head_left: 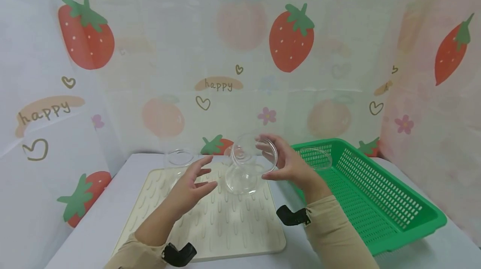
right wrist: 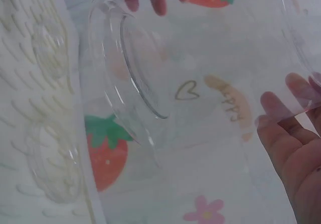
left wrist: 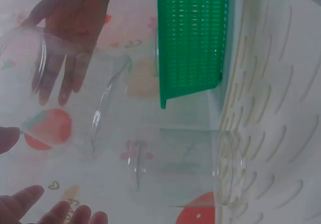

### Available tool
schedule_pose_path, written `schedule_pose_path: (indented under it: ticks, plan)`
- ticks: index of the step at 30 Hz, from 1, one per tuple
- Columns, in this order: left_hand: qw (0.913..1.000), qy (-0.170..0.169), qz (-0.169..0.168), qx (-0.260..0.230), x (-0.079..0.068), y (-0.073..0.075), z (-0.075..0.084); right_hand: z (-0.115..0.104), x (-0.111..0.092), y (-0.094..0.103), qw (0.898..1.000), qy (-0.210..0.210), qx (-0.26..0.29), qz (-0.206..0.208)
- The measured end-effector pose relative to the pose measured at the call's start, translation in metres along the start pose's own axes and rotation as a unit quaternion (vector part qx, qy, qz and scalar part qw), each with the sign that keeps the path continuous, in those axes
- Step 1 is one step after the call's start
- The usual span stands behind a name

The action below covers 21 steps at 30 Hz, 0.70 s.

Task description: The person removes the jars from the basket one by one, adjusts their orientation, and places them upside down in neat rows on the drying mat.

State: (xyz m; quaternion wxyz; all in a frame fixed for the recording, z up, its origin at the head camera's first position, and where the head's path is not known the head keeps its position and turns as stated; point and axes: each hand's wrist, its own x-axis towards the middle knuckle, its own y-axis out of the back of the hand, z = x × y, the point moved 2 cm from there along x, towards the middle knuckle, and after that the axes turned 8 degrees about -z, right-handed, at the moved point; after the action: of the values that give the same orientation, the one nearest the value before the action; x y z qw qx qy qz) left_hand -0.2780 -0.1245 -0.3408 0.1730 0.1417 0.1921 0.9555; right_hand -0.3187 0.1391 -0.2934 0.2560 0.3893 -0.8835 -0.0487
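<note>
My right hand [head_left: 291, 164] grips a clear cylindrical cup [head_left: 255, 154] by the rim, fingers above and thumb below. The cup is tilted in the air, its opening toward that hand. To its left my left hand [head_left: 189, 185] is raised with fingers spread, holding nothing and apart from the cup. Below the held cup, another clear cup [head_left: 240, 182] stands on a cream ridged mat [head_left: 225, 231]. A further clear cup [head_left: 180, 158] is near the mat's far left corner, partly hidden behind my left hand. Transparency blurs the cups' outlines.
A green perforated basket [head_left: 391, 235] stands right of the mat, with one clear cup [head_left: 315, 158] at its far left corner. A white table [head_left: 90, 227] bears everything. Behind it hangs a strawberry-printed curtain [head_left: 173, 52].
</note>
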Motion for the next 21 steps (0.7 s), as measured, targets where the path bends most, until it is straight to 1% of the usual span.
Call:
schedule_pose_path:
  ticks: [5, 9, 15, 18, 21]
  plan:
    - [1.0, -0.002, 0.001, 0.003, -0.005, 0.003, -0.006, 0.011, -0.002, -0.011, 0.999, 0.018, 0.031, 0.014]
    - [1.0, -0.001, -0.006, 0.004, -0.008, 0.006, -0.009, 0.018, -0.004, -0.017, 0.998, 0.038, 0.046, 0.017]
    - [0.9996, 0.011, -0.02, -0.017, -0.012, 0.009, -0.009, 0.025, -0.007, -0.021, 0.995, 0.067, 0.068, 0.025]
    - [0.9993, 0.001, -0.019, -0.03, -0.014, 0.009, -0.009, 0.027, -0.008, -0.025, 0.994, 0.072, 0.083, 0.028]
    - [0.9984, -0.018, -0.019, -0.05, -0.015, 0.007, -0.011, 0.031, -0.009, -0.028, 0.992, 0.077, 0.098, 0.028]
